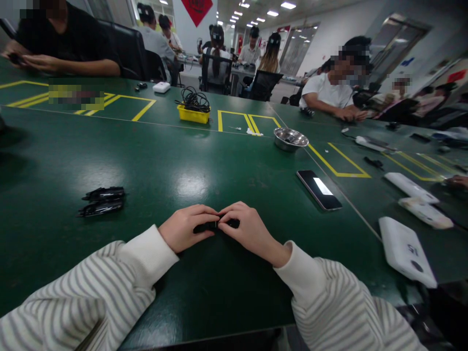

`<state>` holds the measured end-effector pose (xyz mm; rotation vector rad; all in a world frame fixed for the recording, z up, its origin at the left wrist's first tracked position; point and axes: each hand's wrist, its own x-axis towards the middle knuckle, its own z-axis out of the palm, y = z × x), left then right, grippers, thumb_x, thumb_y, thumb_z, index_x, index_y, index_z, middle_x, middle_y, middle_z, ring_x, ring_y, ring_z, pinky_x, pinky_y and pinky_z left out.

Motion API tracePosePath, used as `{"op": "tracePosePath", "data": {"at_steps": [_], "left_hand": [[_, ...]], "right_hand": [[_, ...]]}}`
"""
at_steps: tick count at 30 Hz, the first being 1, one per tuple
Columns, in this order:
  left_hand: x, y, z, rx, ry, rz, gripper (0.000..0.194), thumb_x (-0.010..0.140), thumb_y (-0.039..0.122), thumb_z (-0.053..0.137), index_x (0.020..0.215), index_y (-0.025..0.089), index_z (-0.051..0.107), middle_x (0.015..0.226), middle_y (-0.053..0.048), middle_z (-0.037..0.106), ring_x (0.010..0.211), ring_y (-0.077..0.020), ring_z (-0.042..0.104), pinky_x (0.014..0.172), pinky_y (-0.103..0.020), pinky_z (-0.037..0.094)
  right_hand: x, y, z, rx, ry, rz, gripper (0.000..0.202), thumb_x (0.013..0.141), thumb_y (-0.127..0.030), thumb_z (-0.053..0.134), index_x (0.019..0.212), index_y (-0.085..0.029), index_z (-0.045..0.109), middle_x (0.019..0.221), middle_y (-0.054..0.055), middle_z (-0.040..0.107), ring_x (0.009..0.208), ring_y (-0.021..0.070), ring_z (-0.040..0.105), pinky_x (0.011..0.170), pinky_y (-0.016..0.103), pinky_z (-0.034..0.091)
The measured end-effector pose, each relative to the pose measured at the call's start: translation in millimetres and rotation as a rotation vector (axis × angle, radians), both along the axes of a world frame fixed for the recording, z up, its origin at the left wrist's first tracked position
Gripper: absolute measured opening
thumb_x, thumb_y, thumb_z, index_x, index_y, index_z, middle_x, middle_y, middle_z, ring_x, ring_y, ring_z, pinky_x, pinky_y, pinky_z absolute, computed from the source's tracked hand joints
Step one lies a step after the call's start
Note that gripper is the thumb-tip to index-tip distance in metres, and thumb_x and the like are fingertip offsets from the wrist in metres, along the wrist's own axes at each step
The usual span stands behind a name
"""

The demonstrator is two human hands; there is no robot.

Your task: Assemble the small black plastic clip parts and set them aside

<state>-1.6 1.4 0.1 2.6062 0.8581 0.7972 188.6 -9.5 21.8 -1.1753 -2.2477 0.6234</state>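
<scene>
Near the front middle of the green table (234, 273), my two hands meet over a small dark elongated piece (207, 227). My left hand (188, 225) has its thumb and fingers closed around the left part of it. At the other end, my right hand (248, 228) pinches the piece between thumb and fingers. Much of the piece is hidden by the fingers, so its kind cannot be made out. Left of my hands, two glossy black pieces (102, 201) with pointed ends lie side by side.
A phone (319, 190) lies to the right, below a metal bowl (291, 139) with small dark things inside. Further back stands a yellow tray (194, 115) holding black cables (193, 99). White devices (406, 251) lie along the right. Other people sit around the tables.
</scene>
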Motion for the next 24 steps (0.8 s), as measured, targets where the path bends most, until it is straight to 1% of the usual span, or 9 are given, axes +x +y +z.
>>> {"op": "tracePosePath", "data": {"at_steps": [9,12,16,20,24], "left_hand": [[-1,-1,1.0,0.034,-0.002,-0.026,0.023,0.074,0.021,0.056,0.097,0.015,0.059,0.096,-0.008,0.061,0.086,-0.0153,0.059,0.074,-0.026,0.05],[-2,-1,1.4,0.057,0.019,-0.028,0.024,0.075,0.021,0.055,0.098,0.015,0.059,0.097,-0.008,0.061,0.087,-0.0162,0.058,0.074,-0.027,0.05],[-1,-1,2.3,0.071,0.037,-0.017,0.023,0.075,0.021,0.055,0.097,0.014,0.059,0.097,-0.009,0.061,0.086,-0.0165,0.059,0.073,-0.028,0.051],[0,-2,3.3,0.072,0.047,-0.002,0.024,0.074,0.021,0.056,0.096,0.014,0.059,0.096,-0.009,0.061,0.085,-0.0168,0.059,0.073,-0.028,0.051],[0,-2,3.4,0.066,0.056,0.005,0.024,0.074,0.021,0.055,0.096,0.014,0.059,0.096,-0.009,0.061,0.085,-0.0171,0.059,0.073,-0.029,0.051]], "right_hand": [[-1,-1,-2.4,0.007,0.008,-0.02,0.006,0.072,-0.02,0.059,0.071,-0.02,0.065,0.086,0.001,0.064,0.085,0.0136,0.053,0.077,0.028,0.041],[3,3,2.5,0.017,0.023,-0.044,0.008,0.074,-0.022,0.056,0.072,-0.019,0.063,0.087,0.002,0.064,0.085,0.0138,0.054,0.076,0.028,0.042],[18,14,10.1,0.047,0.011,-0.123,0.015,0.08,-0.022,0.048,0.079,-0.018,0.062,0.086,0.003,0.063,0.081,0.0133,0.054,0.07,0.027,0.042],[34,25,7.8,0.006,-0.092,-0.088,0.013,0.077,-0.022,0.053,0.082,-0.018,0.064,0.084,0.002,0.061,0.068,0.0105,0.052,0.062,0.024,0.041],[37,30,3.6,-0.006,-0.18,-0.053,0.01,0.073,-0.022,0.058,0.078,-0.019,0.066,0.077,0.001,0.06,0.062,0.009,0.05,0.059,0.023,0.04]]}}
